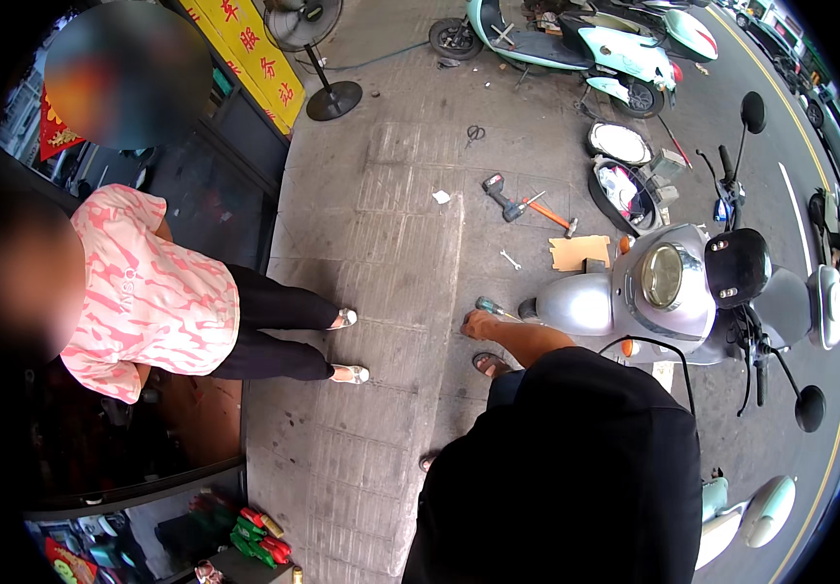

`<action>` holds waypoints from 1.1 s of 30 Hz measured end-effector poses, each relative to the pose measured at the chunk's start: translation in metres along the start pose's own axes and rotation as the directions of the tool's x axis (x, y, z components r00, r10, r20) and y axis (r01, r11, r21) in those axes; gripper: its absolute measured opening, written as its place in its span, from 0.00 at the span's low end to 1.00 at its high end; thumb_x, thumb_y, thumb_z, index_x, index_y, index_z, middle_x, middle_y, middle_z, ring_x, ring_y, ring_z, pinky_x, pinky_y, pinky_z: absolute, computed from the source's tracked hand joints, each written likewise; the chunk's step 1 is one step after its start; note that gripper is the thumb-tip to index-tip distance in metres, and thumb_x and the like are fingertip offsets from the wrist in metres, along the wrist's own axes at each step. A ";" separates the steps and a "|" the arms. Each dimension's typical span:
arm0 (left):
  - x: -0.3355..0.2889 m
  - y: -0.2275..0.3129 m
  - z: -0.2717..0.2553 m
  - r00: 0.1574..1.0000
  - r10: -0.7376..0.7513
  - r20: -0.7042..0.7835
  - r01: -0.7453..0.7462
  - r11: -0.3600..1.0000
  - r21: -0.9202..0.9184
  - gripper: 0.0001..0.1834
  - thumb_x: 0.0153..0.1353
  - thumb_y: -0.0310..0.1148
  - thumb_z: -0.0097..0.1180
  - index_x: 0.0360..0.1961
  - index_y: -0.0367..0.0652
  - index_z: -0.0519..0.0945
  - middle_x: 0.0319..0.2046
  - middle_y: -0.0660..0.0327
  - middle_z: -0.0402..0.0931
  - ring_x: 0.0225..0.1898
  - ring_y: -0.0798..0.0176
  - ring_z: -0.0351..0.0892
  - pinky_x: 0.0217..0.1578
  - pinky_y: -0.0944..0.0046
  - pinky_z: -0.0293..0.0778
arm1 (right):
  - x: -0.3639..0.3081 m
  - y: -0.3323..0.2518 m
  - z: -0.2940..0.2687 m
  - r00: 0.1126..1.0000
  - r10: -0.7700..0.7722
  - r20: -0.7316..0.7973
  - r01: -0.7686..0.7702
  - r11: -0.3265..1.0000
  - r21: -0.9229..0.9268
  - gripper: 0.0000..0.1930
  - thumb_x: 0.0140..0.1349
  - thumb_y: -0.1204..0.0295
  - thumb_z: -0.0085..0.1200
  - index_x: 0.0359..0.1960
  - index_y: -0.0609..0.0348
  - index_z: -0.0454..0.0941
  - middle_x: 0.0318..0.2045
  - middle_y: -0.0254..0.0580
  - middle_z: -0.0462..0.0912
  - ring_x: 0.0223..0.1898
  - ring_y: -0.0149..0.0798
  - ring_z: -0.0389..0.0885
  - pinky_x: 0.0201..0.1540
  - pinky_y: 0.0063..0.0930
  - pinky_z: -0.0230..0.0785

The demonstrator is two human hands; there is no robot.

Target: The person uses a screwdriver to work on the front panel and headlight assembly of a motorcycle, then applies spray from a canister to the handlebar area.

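Observation:
My right hand (479,325) is low over the paving, at the end of a bare forearm that comes out of a black sleeve (566,467). Right beside its fingers is a screwdriver with a teal handle (488,305), its shaft pointing toward the silver scooter (575,304). The fingers are too small and merged to show whether they grip the handle. My left hand is out of sight. Beyond the screwdriver lie an open-ended wrench (509,260), a piece of cardboard (580,253), a hammer with an orange handle (551,215) and a cordless drill (504,199).
A person in a pink patterned shirt (152,292) stands at left by a glass shopfront. A black tub (603,202) holding things sits near the silver scooter. Farther off are a mint scooter (614,49) and a floor fan (334,100). The road (785,146) runs along the right.

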State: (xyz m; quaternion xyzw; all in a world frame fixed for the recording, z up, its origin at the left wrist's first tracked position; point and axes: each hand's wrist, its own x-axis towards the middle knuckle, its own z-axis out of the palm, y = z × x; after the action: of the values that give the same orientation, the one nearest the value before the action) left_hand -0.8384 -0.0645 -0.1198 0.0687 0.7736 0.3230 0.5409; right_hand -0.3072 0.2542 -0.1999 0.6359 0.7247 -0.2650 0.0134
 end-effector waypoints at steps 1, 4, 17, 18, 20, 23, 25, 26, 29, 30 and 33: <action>0.011 -0.003 -0.015 1.000 -0.014 -0.009 0.014 1.000 -0.010 0.18 0.59 0.47 0.55 0.38 0.42 0.77 0.20 0.58 0.71 0.15 0.62 0.65 0.19 0.61 0.67 | 0.002 -0.015 0.011 0.983 0.181 -0.031 -0.179 0.982 0.067 0.15 0.58 0.60 0.48 0.31 0.56 0.82 0.32 0.46 0.83 0.34 0.46 0.83 0.38 0.35 0.76; 0.034 -0.034 -0.078 0.994 -0.081 -0.073 0.072 0.990 -0.122 0.19 0.59 0.47 0.55 0.39 0.41 0.78 0.23 0.57 0.74 0.16 0.61 0.68 0.22 0.59 0.71 | 0.020 -0.043 0.041 0.975 0.148 0.163 -0.161 0.985 0.069 0.16 0.57 0.57 0.51 0.36 0.56 0.82 0.40 0.48 0.82 0.44 0.47 0.80 0.44 0.36 0.73; 0.117 0.029 -0.224 0.943 0.074 -0.323 -0.245 0.812 -0.530 0.16 0.57 0.37 0.57 0.43 0.39 0.77 0.23 0.57 0.77 0.20 0.64 0.76 0.22 0.68 0.74 | 0.064 -0.356 0.066 0.807 0.072 0.587 -0.395 0.803 0.445 0.11 0.58 0.64 0.55 0.38 0.57 0.77 0.23 0.35 0.77 0.20 0.29 0.71 0.22 0.24 0.65; 0.128 0.043 -0.223 0.935 0.114 -0.337 -0.293 0.783 -0.548 0.15 0.59 0.38 0.54 0.42 0.39 0.76 0.23 0.57 0.77 0.21 0.64 0.77 0.23 0.67 0.74 | 0.076 -0.375 0.067 0.814 0.035 0.581 -0.359 0.815 0.454 0.11 0.59 0.64 0.54 0.38 0.57 0.77 0.23 0.35 0.76 0.20 0.28 0.71 0.21 0.24 0.64; 0.151 0.070 -0.226 0.932 0.123 -0.341 -0.287 0.825 -0.486 0.18 0.60 0.44 0.53 0.40 0.38 0.74 0.23 0.58 0.78 0.19 0.65 0.75 0.21 0.65 0.70 | 0.099 -0.407 0.072 0.812 0.029 0.583 -0.373 0.794 0.480 0.12 0.59 0.63 0.54 0.39 0.57 0.76 0.21 0.34 0.74 0.20 0.28 0.71 0.22 0.23 0.63; 0.173 0.079 -0.247 0.914 0.017 -0.405 -0.172 0.921 -0.350 0.16 0.59 0.43 0.55 0.36 0.39 0.76 0.19 0.59 0.75 0.16 0.66 0.72 0.18 0.66 0.68 | 0.134 -0.457 0.097 0.766 -0.038 0.641 -0.360 0.801 0.478 0.12 0.59 0.62 0.55 0.37 0.58 0.75 0.21 0.35 0.74 0.20 0.29 0.70 0.22 0.24 0.62; 0.180 0.066 -0.270 0.914 -0.112 -0.389 -0.080 0.892 -0.445 0.15 0.56 0.43 0.58 0.29 0.40 0.77 0.15 0.61 0.71 0.15 0.68 0.70 0.16 0.68 0.67 | 0.159 -0.502 0.117 0.752 -0.020 0.659 -0.348 0.837 0.422 0.12 0.59 0.62 0.55 0.36 0.59 0.75 0.21 0.35 0.73 0.20 0.29 0.69 0.22 0.25 0.62; 0.184 0.056 -0.284 0.920 -0.127 -0.371 -0.066 0.883 -0.465 0.15 0.57 0.42 0.59 0.31 0.38 0.77 0.15 0.60 0.72 0.15 0.66 0.71 0.17 0.67 0.70 | 0.178 -0.522 0.125 0.739 -0.012 0.674 -0.345 0.853 0.392 0.13 0.59 0.62 0.55 0.35 0.59 0.75 0.21 0.35 0.73 0.20 0.29 0.69 0.22 0.26 0.62; 0.186 0.014 -0.322 0.875 -0.364 -0.318 0.151 0.830 -0.536 0.13 0.55 0.38 0.57 0.32 0.39 0.76 0.19 0.54 0.75 0.17 0.60 0.75 0.17 0.65 0.72 | 0.248 -0.581 0.148 0.738 -0.033 0.674 -0.285 0.890 0.356 0.13 0.59 0.61 0.56 0.33 0.60 0.74 0.21 0.34 0.73 0.21 0.29 0.69 0.23 0.28 0.63; 0.177 -0.003 -0.335 0.865 -0.391 -0.315 0.232 0.868 -0.440 0.14 0.55 0.39 0.57 0.35 0.38 0.77 0.25 0.51 0.77 0.19 0.57 0.77 0.17 0.62 0.75 | 0.256 -0.594 0.153 0.748 -0.013 0.664 -0.313 0.875 0.370 0.13 0.59 0.62 0.56 0.32 0.60 0.74 0.20 0.34 0.73 0.21 0.29 0.69 0.23 0.29 0.63; 0.180 -0.015 -0.373 0.885 -0.283 -0.369 0.083 0.877 -0.473 0.16 0.56 0.37 0.56 0.40 0.37 0.77 0.31 0.51 0.78 0.22 0.55 0.79 0.18 0.61 0.75 | 0.312 -0.690 0.124 0.760 -0.157 0.631 -0.248 0.827 0.505 0.12 0.61 0.63 0.54 0.30 0.60 0.72 0.20 0.34 0.72 0.21 0.29 0.69 0.22 0.29 0.62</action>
State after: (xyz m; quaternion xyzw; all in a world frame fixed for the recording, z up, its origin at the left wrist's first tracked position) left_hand -1.2365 -0.1526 -0.1945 -0.2042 0.7815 0.4441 0.3879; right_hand -1.0474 0.4542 -0.1642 0.4975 0.5472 -0.6680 0.0829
